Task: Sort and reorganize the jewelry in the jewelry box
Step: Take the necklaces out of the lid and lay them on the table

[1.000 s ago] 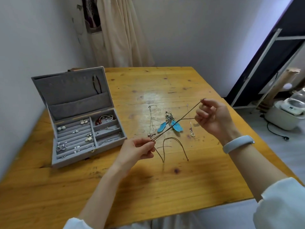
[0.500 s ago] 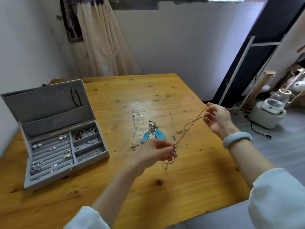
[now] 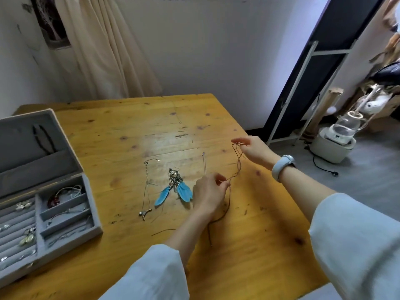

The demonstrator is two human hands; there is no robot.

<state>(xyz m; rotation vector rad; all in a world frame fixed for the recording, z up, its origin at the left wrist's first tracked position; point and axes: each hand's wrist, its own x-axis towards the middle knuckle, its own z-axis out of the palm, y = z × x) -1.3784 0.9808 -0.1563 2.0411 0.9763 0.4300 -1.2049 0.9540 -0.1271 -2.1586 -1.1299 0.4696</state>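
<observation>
1. The left hand (image 3: 207,194) is above the middle of the wooden bench (image 3: 129,135). Its fingertips are closed in a pinch on a thin brown cord necklace (image 3: 238,164).
2. The right hand (image 3: 253,149) is higher and further to the right, near the bench edge. Its fingers are partly stretched and blurred, and they pinch the upper end of the same cord.
3. Between the two hands the cord hangs in a loose, slightly twisted double line. Below the left hand, its free end falls down to the bench surface and lies there in a curve.
4. Just left of the left hand lie the blue feather earrings (image 3: 175,189), touching the bench.
5. Further left is a thin silver chain (image 3: 146,187) with a small pendant at its near end.
6. Another thin chain (image 3: 204,161) lies behind the left hand, partly hidden by it.
7. The grey jewelry box (image 3: 86,191) stands open at the left side of the bench, well apart from both hands. Small pieces lie in its compartments.
8. The right wrist wears a pale band (image 3: 281,167).
</observation>
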